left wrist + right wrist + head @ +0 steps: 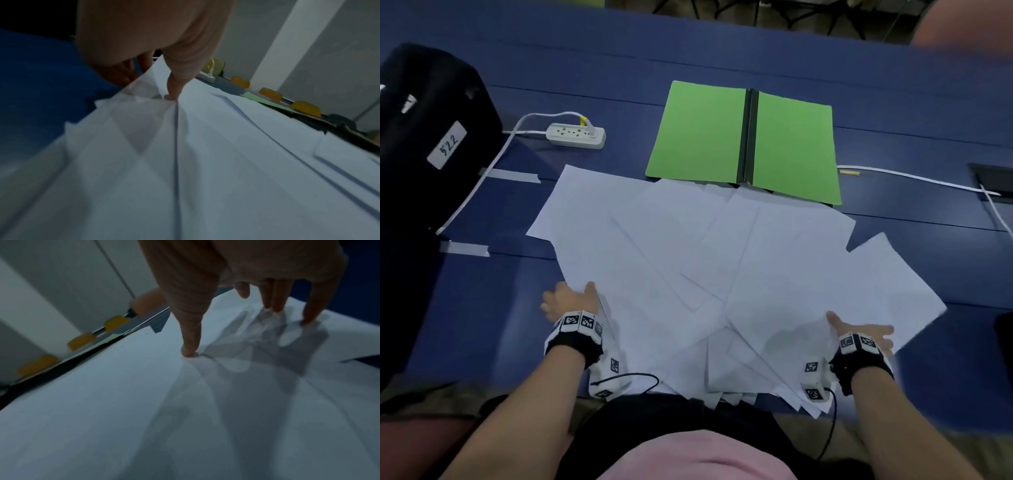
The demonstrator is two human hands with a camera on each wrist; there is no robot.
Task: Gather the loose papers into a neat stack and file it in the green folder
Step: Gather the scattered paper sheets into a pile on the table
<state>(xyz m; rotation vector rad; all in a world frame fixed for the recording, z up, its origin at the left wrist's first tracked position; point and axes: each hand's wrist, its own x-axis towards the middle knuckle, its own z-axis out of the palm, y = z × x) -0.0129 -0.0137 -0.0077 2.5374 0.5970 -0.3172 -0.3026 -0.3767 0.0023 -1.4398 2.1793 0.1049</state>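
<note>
A black bag (424,137) sits at nine o'clock on the blue table (893,85), a power strip (576,135) at eleven. The left hand (570,298) pinches the left edge of the fanned papers (705,267), thumb on top, fingers beneath. The green folder (748,140) lies open at twelve, touching the papers. The right hand (859,334) presses spread, straight fingers (312,308) onto the papers at four o'clock.

Loose papers (722,260) + green folder (702,133) on table (893,85)

White sheets fanned out, overlapping at odd angles, near edges hanging over table's front edge. Folder lies open flat, dark spine down the middle, just behind the sheets; a few far sheet corners overlap its near edge. Left side of the pile bunched w/ creases.
</note>
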